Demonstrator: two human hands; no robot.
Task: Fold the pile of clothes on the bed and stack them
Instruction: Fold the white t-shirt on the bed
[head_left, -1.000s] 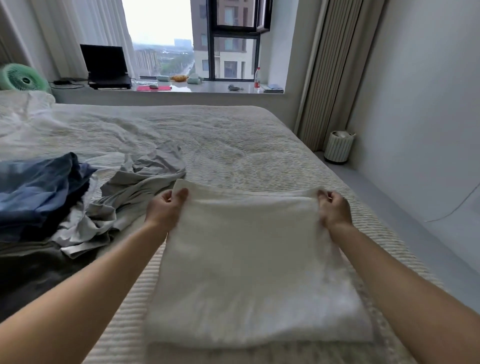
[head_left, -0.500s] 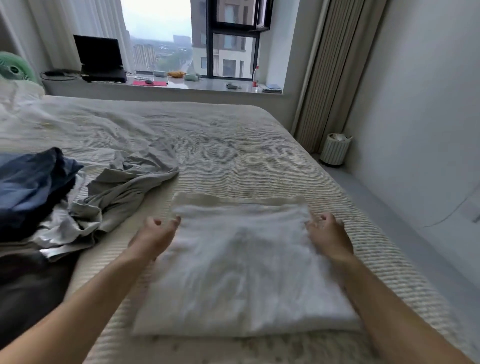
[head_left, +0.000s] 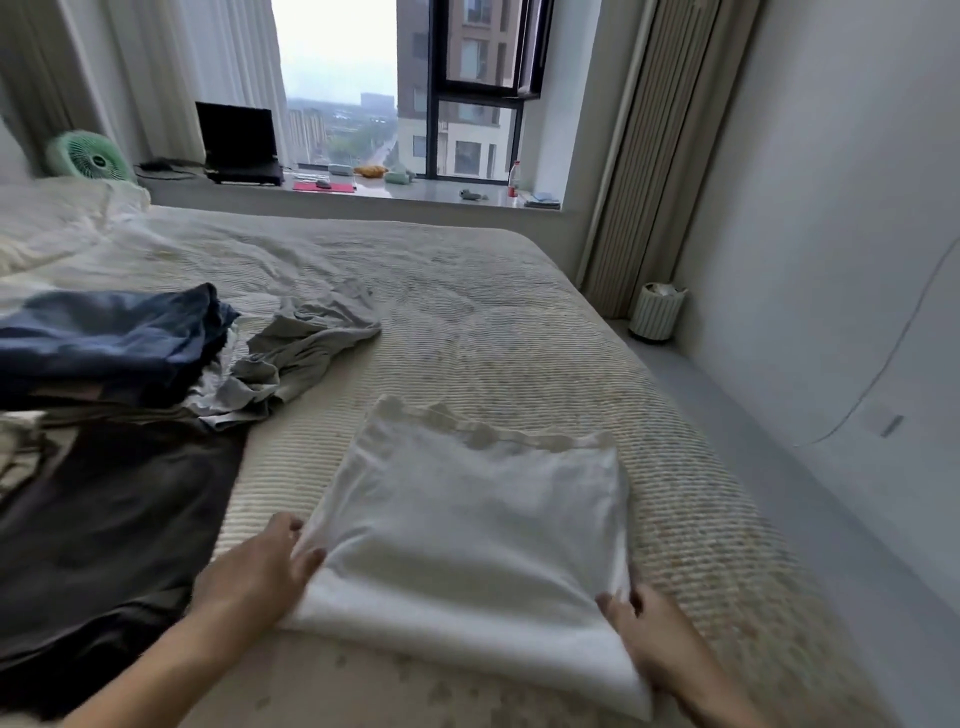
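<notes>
A folded white garment (head_left: 467, 519) lies flat on the striped bed cover (head_left: 519, 322) in front of me. My left hand (head_left: 260, 566) is at its near left edge, with fairly straight fingers touching the cloth and partly tucked beneath it. My right hand (head_left: 644, 634) is at the near right corner, fingertips against the edge. Left of the white garment lies the unfolded pile: a blue garment (head_left: 104, 338), a crumpled grey garment (head_left: 301, 343) and a dark garment (head_left: 114, 519) spread flat.
The bed's right edge drops to a narrow strip of floor along a white wall, with a small ribbed bin (head_left: 655, 312) at the far end. Behind the bed a window sill holds a laptop (head_left: 239, 145), a green fan (head_left: 88, 156) and small items.
My hands laid the folded-over top of the white garment down, let go of its far corners and drew back to its near left and right edges.
</notes>
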